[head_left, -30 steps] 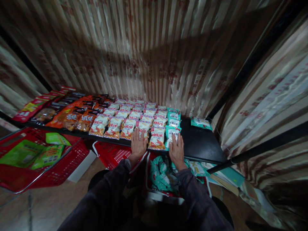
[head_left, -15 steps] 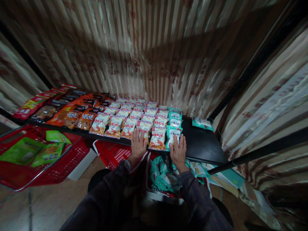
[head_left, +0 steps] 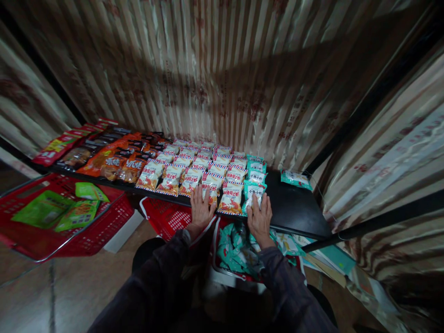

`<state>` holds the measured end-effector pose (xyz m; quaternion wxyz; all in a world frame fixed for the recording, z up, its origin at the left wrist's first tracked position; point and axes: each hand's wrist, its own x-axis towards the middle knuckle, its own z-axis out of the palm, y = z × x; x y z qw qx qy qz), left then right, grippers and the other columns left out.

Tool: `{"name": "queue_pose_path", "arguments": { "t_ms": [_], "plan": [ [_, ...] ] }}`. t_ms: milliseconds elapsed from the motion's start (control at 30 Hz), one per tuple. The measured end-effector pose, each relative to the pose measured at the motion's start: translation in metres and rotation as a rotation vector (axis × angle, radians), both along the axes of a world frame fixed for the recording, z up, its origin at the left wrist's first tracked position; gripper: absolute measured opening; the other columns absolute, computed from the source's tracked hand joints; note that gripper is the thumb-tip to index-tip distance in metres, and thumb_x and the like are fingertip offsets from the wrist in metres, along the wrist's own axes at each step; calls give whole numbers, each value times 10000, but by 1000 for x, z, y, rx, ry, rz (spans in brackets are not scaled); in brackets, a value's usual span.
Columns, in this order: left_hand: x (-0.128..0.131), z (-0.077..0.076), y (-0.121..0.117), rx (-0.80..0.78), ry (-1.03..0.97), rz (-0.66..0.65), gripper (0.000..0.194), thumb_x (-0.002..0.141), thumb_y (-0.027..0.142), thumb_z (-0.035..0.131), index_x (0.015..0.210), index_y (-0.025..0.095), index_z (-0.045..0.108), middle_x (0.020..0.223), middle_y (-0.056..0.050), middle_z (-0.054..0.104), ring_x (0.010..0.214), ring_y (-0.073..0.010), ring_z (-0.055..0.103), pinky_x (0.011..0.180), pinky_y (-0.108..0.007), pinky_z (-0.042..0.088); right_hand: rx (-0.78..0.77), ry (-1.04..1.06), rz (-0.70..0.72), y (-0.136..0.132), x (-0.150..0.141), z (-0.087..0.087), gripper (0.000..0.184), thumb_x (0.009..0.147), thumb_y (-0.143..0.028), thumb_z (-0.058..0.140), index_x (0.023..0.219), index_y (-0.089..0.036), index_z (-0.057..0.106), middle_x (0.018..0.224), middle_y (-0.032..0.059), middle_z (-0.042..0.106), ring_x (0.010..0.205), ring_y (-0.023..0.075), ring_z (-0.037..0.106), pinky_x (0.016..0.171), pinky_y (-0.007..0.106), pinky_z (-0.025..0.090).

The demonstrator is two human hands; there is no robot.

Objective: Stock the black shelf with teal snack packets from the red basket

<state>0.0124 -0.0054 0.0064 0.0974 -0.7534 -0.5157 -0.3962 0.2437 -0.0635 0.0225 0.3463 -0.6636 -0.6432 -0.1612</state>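
Observation:
Both hands lie at the front edge of a black shelf (head_left: 294,208) lined with snack bags. My left hand (head_left: 201,208) is open, its fingers stretched over the lower part of a white and orange snack bag (head_left: 212,181). Under the fingers of my right hand (head_left: 260,217), also open, is the front teal snack bag (head_left: 254,190). More teal bags lie in a column behind it. Between my hands sits another white and orange bag (head_left: 231,199), untouched. Rows of the same bags extend back and left.
Orange bags (head_left: 132,167) and red bags (head_left: 57,147) fill the shelf's left end. One teal bag (head_left: 296,179) lies apart at the back right. Below are a red basket (head_left: 118,212) with green packets, and a basket of teal bags (head_left: 236,249). A black post (head_left: 388,222) slants at right.
The view has shifted slightly, so the shelf appears a little further right. My right hand's fingers have spread a bit on the teal bag; my left hand stays on its bag.

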Motion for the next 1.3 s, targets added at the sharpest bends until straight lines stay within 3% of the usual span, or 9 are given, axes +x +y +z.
{"name": "queue_pose_path", "arguments": {
  "t_ms": [233, 467, 700, 1067, 1300],
  "plan": [
    [1, 0, -2, -47, -8, -2, 620, 937, 402, 456, 1486, 159, 301, 1601, -167, 149, 1484, -318, 99, 1136, -519, 274, -12, 44, 2, 2, 0, -8, 488, 980, -321, 339, 1451, -206, 400, 1596, 158, 144, 1425, 352, 210, 1067, 549, 325],
    [7, 9, 10, -20, 24, -34, 611, 948, 356, 433, 1491, 126, 272, 1592, -171, 186, 1489, -278, 90, 1173, -494, 239, -7, 31, -4, 5, 3, -10, 485, 978, -316, 331, 1445, -210, 410, 1585, 160, 171, 1413, 353, 237, 1059, 550, 341],
    [14, 5, 16, -60, 22, 20, 601, 942, 349, 445, 1491, 156, 292, 1605, -154, 136, 1486, -294, 98, 1164, -508, 257, -18, 25, -18, 3, 0, -8, 510, 974, -314, 318, 1475, -228, 354, 1580, 156, 182, 1416, 353, 226, 1050, 559, 342],
    [13, 7, 9, -8, 55, -14, 507, 938, 306, 460, 1437, 226, 420, 1620, -95, 90, 1490, -290, 63, 1192, -536, 151, -17, -29, -53, -3, 1, -3, 466, 979, -358, 375, 1408, -198, 461, 1557, 171, 262, 1419, 343, 229, 1074, 531, 309],
    [11, 10, 3, -1, 58, -31, 487, 934, 306, 462, 1417, 241, 454, 1616, -85, 129, 1488, -295, 87, 1180, -561, 151, 12, -56, 0, -5, -2, 5, 485, 967, -338, 408, 1433, -204, 423, 1581, 153, 230, 1444, 334, 183, 1085, 535, 284]
  ]
}}
